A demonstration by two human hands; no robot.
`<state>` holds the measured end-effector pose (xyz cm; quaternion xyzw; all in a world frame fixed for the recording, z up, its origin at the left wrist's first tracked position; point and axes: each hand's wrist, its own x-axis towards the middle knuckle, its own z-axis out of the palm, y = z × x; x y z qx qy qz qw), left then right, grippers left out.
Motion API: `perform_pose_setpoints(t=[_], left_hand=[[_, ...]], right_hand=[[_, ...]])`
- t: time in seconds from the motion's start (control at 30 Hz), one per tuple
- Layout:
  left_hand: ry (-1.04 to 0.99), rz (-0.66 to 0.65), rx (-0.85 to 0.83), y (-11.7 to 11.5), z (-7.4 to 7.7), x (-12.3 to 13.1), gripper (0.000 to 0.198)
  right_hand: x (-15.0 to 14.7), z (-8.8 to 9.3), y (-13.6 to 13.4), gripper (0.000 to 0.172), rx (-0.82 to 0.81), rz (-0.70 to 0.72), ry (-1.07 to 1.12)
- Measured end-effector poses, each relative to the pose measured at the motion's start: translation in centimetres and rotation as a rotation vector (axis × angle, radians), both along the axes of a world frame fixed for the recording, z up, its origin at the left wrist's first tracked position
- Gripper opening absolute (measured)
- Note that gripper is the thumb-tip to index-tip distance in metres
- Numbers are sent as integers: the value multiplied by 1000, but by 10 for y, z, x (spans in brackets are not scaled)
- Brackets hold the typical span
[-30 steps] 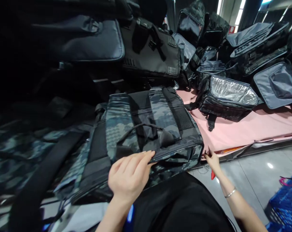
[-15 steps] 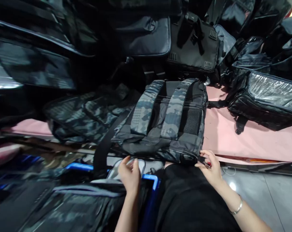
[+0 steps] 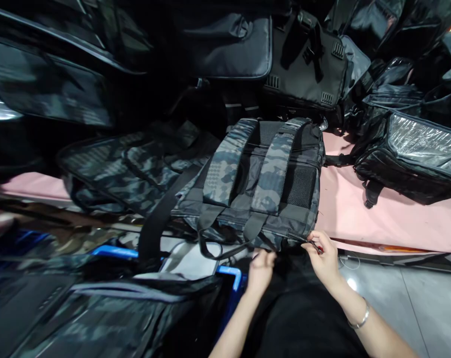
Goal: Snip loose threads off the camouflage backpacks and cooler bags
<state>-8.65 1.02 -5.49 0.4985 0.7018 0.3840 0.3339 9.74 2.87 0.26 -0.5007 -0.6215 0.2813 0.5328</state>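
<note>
A camouflage backpack (image 3: 262,179) lies straps-up on the pink table (image 3: 378,214), its near end hanging over the table edge. My left hand (image 3: 260,271) is closed on the near bottom edge of the backpack, beside a loose black strap loop (image 3: 218,253). My right hand (image 3: 324,261) pinches a small red-handled tool (image 3: 318,247) at the backpack's near right corner; a bracelet is on that wrist.
Many dark and camouflage bags (image 3: 307,59) are piled behind and to the left. A bag with a shiny silver lining (image 3: 422,144) lies at right on the pink table. A blue crate (image 3: 228,276) with bags stands below left. Grey floor (image 3: 426,308) shows at right.
My left hand moved right from the crate's contents to the backpack's near edge. The backpack's straps now hang over the edge. My right hand stayed at the corner.
</note>
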Motion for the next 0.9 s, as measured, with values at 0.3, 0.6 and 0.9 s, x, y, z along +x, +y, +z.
perform_pose_setpoints(t=[0.3, 0.6, 0.9], left_hand=[[-636, -232, 85, -21, 106, 50, 36], [-1136, 387, -78, -8, 47, 27, 22], [-498, 199, 300, -62, 100, 23, 13]], right_hand=[[8, 2, 2, 6, 40, -16, -46], [36, -5, 18, 11, -33, -167, -40], [75, -11, 55, 20, -48, -364, 53]])
